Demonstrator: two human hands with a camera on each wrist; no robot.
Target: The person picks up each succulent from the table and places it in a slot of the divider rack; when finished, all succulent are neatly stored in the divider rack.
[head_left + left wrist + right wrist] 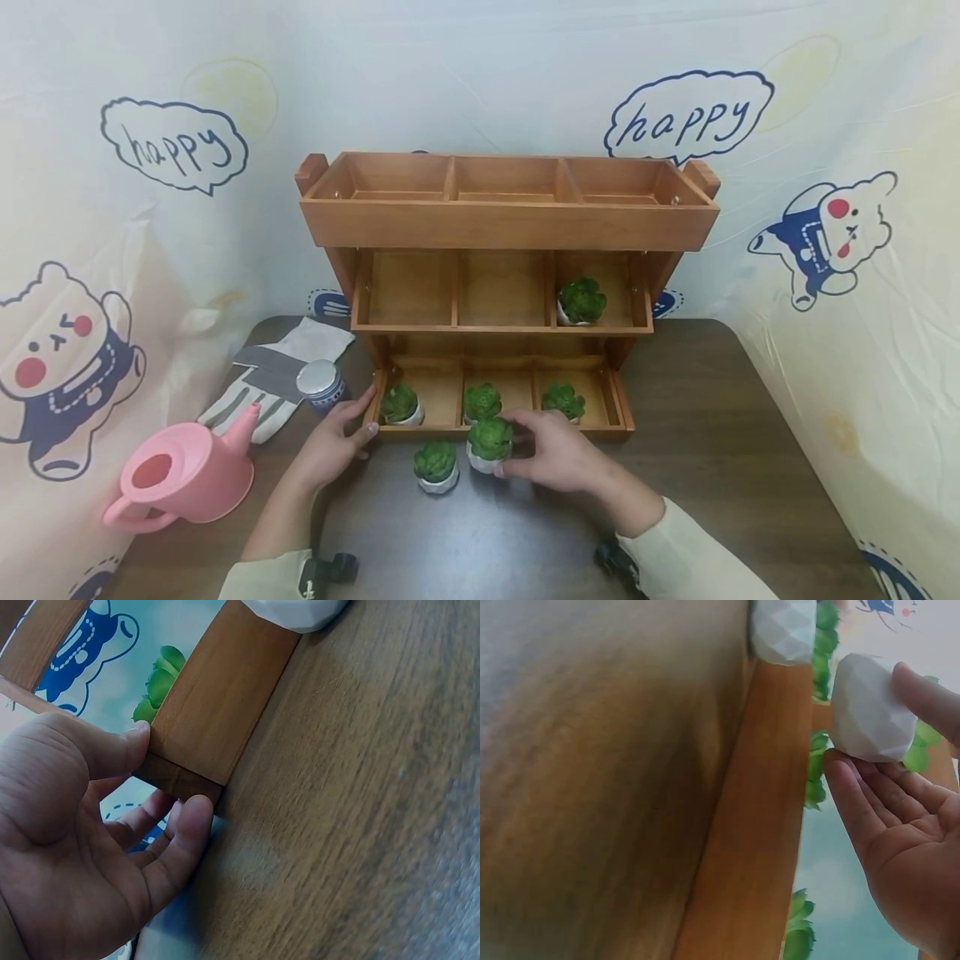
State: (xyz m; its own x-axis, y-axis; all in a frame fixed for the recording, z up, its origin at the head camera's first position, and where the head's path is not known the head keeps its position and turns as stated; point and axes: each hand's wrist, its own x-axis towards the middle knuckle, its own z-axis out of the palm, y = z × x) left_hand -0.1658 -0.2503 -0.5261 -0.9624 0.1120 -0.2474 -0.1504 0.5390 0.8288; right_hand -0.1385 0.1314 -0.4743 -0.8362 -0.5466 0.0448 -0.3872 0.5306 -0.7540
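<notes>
Cartoon-printed cloth [480, 83] backs the bench [712, 433], where the right hand [558, 450] pinches a plant [490, 443] just in front of the shelf [510, 227], the left hand [337, 442] gripping the shelf's corner. Likely light, the plant has a stiff, perhaps slippery pot [868, 712], best held below the leaves [492, 435].

One potted plant [436, 468] stands before the shelf [510, 227].

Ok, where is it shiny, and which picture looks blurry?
Head view: pale glare on the table, in front of the shelf; left wrist view: pale sheen at lower right, wood grain fairly clear mid-picture; right wrist view: table blurry, darker along the shelf, held pot clearer.
</notes>
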